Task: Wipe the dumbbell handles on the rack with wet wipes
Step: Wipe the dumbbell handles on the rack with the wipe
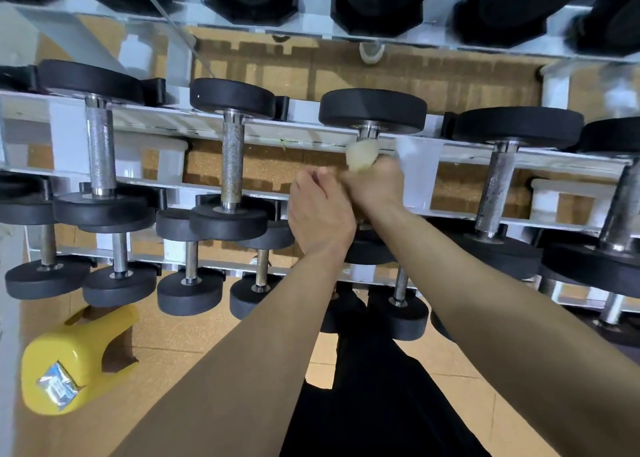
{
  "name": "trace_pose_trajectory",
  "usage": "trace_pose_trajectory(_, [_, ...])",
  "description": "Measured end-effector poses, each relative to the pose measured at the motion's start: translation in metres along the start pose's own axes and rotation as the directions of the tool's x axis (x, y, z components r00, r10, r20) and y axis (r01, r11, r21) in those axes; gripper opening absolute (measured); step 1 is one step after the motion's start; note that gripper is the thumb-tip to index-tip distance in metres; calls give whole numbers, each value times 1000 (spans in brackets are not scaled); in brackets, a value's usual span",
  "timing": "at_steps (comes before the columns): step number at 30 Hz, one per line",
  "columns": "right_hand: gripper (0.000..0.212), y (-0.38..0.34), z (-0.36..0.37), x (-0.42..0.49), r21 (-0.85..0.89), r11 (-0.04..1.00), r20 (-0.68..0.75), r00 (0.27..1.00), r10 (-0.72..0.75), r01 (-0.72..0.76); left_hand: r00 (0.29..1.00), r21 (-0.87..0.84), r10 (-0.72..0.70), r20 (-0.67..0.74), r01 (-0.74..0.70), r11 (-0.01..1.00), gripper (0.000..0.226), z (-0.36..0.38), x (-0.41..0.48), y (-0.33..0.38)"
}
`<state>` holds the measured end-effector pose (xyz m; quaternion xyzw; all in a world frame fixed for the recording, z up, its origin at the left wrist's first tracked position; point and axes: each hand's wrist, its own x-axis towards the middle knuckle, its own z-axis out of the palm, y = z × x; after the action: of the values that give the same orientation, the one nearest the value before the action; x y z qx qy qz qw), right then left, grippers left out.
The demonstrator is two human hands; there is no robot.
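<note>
- Fingers of the right hand (374, 186) are clenched round a bunched wipe (361, 155), which pokes out past the fist toward the far head.
- Left hand (320, 211) lies just beside it, touching, with fingers curled. The tips are hidden, so I cannot tell whether they grip the bar or only brace.
- The handle (367, 134) belongs to the third dumbbell (372, 110) from the left on the middle tier of the rack (69, 124). Only a short steel stub shows between wipe and far head; the rest is under both hands.
- Its long axis runs away from the person, with the near head low and close and the far head up and away. The wipe sits at the far end, so the stroke to come is, I judge, back along the bar toward the body.
- The left hand covers that nearer stretch and would likely have to give way.
- The next handle (498, 186) to the right looks dull and spotted, so probably not yet wiped.
- The rack is white, with three tiers of black-headed dumbbells set close, leaving little room sideways.
- The floor (166, 335) is tan. A yellow stool (79, 349) stands at the left with a foil packet (57, 382) on it, well apart from the hands.
</note>
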<state>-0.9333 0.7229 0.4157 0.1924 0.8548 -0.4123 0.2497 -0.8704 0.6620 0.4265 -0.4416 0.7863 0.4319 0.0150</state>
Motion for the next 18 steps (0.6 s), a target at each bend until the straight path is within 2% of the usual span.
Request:
trace_pose_trajectory(2, [16, -18, 3, 14, 151, 987, -70, 996, 59, -48, 1000, 4, -3, 1, 3, 1000, 34, 0, 0, 1])
trace_pose_trajectory(4, [16, -27, 5, 25, 307, 946, -35, 992, 123, -106, 1000, 7, -8, 5, 8, 1000, 33, -1, -1, 2])
trace_pose_trajectory(6, [11, -17, 1, 30, 447, 878, 140, 983, 119, -170, 1000, 0, -11, 12, 11, 1000, 33, 0, -1, 1])
trace_pose_trajectory(8, [10, 3, -6, 28, 551, 775, 428, 902, 55, -308, 1000, -8, -11, 15, 11, 1000, 34, -1, -1, 1])
trace_pose_trajectory(10, [19, 20, -11, 24, 509, 746, 633, 774, 13, -429, 1000, -4, -3, 15, 3, 1000, 35, -1, -1, 2])
trace_pose_trajectory(11, [28, 25, -12, 22, 464, 772, 678, 735, 5, -434, 1000, -1, 2, 14, -2, 1000, 36, -1, -1, 1])
trace_pose_trajectory(12, [34, 29, -13, 20, 420, 810, 689, 725, 9, -409, 1000, 4, 6, 12, -6, 1000, 36, -1, -1, 1])
trace_pose_trajectory(16, [32, 24, -22, 10, 190, 962, 581, 812, 52, -197, 1000, 3, 6, 9, -6, 1000, 31, -1, -1, 0])
trace_pose_trajectory(18, [29, 20, -27, 3, 81, 991, 516, 855, 50, -106, 1000, -5, 5, 5, -5, 1000, 30, -1, 0, 0])
